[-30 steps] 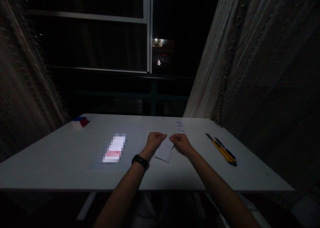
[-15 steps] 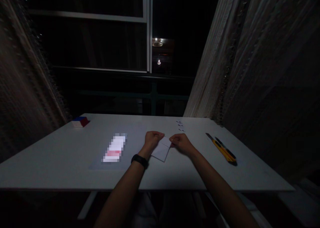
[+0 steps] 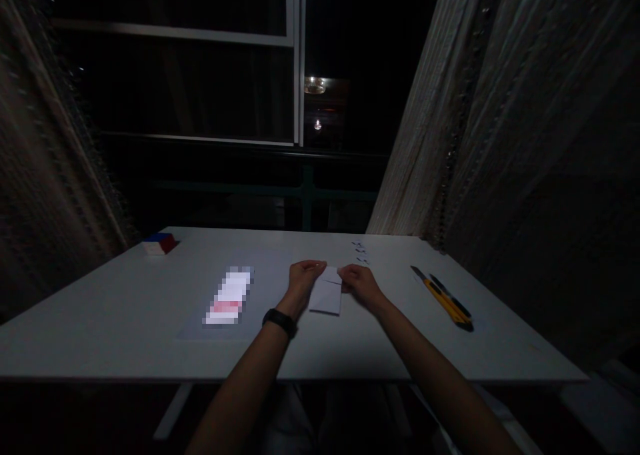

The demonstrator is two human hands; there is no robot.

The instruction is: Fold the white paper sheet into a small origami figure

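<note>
A small piece of white paper (image 3: pixel 326 298) is between my hands over the table, with a crease or flap line across its upper part. My left hand (image 3: pixel 303 280) pinches its upper left edge, thumb and fingers together. On the opposite side, my right hand (image 3: pixel 361 283) grips the upper right edge with closed fingers. The lower part of the paper hangs free toward me. A dark band (image 3: pixel 280 322) circles my left wrist.
On the white table (image 3: pixel 125 322), a pixelated bright screen (image 3: pixel 230 296) lies to the left on a pale sheet. A coloured cube (image 3: pixel 160 243) sits at the far left corner. A yellow utility knife (image 3: pixel 447 302) lies right beside a dark pen-like item (image 3: pixel 453 296). Small dark marks (image 3: pixel 360 251) show behind my hands.
The paper has turned from a slanted position to nearly straight toward me. Both hands stay on its upper edges and have shifted only slightly.
</note>
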